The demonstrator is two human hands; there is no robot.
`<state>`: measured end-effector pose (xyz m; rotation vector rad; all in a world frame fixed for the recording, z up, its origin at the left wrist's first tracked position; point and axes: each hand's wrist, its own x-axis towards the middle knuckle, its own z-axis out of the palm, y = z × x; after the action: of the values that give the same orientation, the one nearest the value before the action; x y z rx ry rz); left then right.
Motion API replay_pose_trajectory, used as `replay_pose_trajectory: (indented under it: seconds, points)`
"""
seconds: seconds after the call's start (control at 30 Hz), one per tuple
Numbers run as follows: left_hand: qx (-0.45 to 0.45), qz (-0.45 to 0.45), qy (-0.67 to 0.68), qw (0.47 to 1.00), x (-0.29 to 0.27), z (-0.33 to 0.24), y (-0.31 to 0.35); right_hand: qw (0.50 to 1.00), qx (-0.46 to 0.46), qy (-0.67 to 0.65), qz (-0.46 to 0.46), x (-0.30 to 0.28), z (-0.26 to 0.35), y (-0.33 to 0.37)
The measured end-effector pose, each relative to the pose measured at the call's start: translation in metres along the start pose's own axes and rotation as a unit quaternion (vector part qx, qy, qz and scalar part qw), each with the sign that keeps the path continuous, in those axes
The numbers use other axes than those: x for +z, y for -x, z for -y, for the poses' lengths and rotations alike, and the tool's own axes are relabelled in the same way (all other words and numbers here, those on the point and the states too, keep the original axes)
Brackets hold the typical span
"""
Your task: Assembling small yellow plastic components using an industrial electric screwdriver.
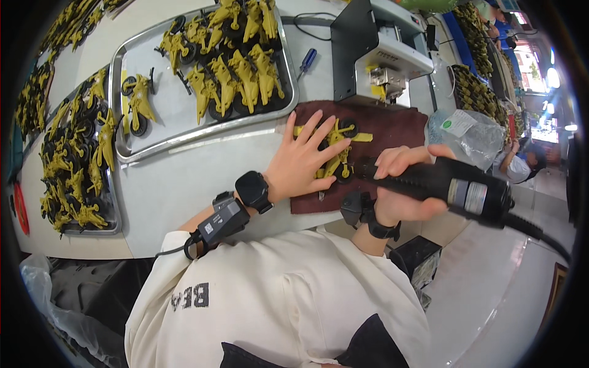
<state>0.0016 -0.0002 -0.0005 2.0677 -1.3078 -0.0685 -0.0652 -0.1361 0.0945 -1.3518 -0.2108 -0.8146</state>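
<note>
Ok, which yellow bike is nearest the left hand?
The one bike on the dark red cloth, partly under the left hand. The other bikes all lie off that cloth, farther from the hand.

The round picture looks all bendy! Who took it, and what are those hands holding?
There's no robot here, just a person. A camera on their head looks down, so you see nearly what they see. Its very wide lens makes straight edges bend.

The left hand is spread out, with its fingers over a yellow bike on a dark red cloth. The right hand grips a black tool with a cord, and its tip points toward that bike.

On the table, a metal tray carries more yellow bikes. Beside it lies a blue screwdriver.
</note>
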Motion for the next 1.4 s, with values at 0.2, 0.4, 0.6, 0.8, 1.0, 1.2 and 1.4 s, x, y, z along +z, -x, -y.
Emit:
replay_pose_trajectory:
  seconds: [0.2,0.4,0.6,0.8,1.0,1.2,1.4]
  points:
    - [0.002,-0.004,-0.004,1.000,0.001,0.001,0.001,1.000,-0.016,-0.020,0.006,0.007,0.001,0.018]
    - [0.001,-0.003,0.001,1.000,0.003,0.002,0.000,1.000,0.027,-0.006,-0.007,0.008,-0.006,0.024]
    - [0.002,-0.010,-0.003,1.000,0.002,0.007,0.000,0.998,0.054,0.010,-0.044,0.017,-0.020,0.028]
    - [-0.002,-0.023,0.022,0.999,-0.001,0.002,0.002,0.997,0.063,0.035,-0.041,0.029,-0.016,0.030]
    - [0.006,-0.049,0.062,0.997,-0.008,0.001,0.011,0.998,-0.011,0.017,-0.059,0.008,0.004,0.025]
    - [-0.088,-0.216,0.007,0.973,-0.156,0.016,0.074,0.968,-0.044,0.074,-0.235,-0.024,0.036,-0.002]
    - [-0.553,-0.250,-0.467,0.643,-0.269,0.151,0.271,0.952,0.049,0.067,-0.294,-0.037,0.017,0.013]
